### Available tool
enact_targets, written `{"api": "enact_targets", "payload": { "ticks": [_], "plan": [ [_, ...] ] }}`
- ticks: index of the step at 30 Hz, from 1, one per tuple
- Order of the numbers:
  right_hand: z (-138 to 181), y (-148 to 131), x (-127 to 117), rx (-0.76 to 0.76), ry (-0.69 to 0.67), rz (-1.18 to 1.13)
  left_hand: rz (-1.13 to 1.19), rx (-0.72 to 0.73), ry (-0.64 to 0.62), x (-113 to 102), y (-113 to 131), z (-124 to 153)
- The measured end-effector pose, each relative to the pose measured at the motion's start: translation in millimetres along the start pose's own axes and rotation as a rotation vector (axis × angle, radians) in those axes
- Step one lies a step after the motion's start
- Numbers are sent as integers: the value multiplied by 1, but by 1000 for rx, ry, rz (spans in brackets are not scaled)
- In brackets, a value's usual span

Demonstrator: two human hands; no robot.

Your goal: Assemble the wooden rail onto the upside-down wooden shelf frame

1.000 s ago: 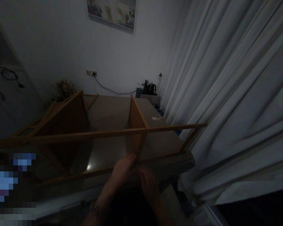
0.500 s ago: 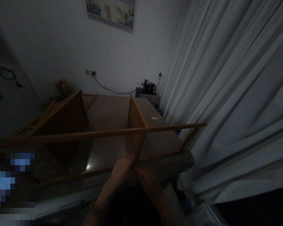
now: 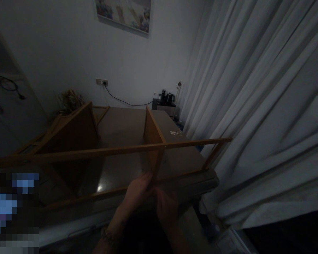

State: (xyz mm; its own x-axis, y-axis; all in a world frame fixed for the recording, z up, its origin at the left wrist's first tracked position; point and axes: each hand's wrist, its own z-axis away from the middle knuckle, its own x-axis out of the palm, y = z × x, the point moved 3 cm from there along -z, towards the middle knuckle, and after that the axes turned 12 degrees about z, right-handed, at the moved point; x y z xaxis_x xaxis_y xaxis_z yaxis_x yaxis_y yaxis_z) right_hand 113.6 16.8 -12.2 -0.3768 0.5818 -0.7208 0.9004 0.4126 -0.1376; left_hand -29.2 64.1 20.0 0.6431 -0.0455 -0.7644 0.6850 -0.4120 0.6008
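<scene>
A wooden shelf unit lies on its side, with long rails and upright boards. My left hand, a beaded bracelet on its wrist, grips the lower joint where the middle board meets the near rail. Just to its right, close to the same joint, is my right hand. Its fingers are curled and slightly blurred; whatever they hold is hidden in the dim light. Under the unit is a wide grey-brown, bed-like surface with a thick near edge.
White curtains hang along the right side. At the far end, a small cabinet carries a black kettle. A cord runs from it to a wall socket. A dried bundle stands behind the unit at left.
My right hand has turned and its fingers have curled more, close to the joint. My left hand and the shelf unit stay in place.
</scene>
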Motion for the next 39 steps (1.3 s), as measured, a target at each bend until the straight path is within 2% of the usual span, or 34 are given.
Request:
{"api": "enact_targets", "payload": {
  "ticks": [5,9,11,14,17,25,35,39],
  "plan": [
    [2,-5,4,144,-11,-41,15,17,0,-3,4,-1],
    [3,-9,5,362,-4,-147,43,29,6,-3,5,-2],
    [3,-10,7,507,-25,-317,50,48,7,-4,6,-1],
    [5,-13,13,761,-131,-667,39,69,0,-6,10,0],
    [5,-16,18,899,-233,-908,33,75,-3,-8,13,0],
    [10,-21,18,988,-212,-1042,27,89,14,-10,15,2],
    [14,-21,6,1005,-106,-1028,52,92,31,-9,13,2],
    [12,-17,5,987,-123,-993,66,85,31,-9,12,2]
  ]
}}
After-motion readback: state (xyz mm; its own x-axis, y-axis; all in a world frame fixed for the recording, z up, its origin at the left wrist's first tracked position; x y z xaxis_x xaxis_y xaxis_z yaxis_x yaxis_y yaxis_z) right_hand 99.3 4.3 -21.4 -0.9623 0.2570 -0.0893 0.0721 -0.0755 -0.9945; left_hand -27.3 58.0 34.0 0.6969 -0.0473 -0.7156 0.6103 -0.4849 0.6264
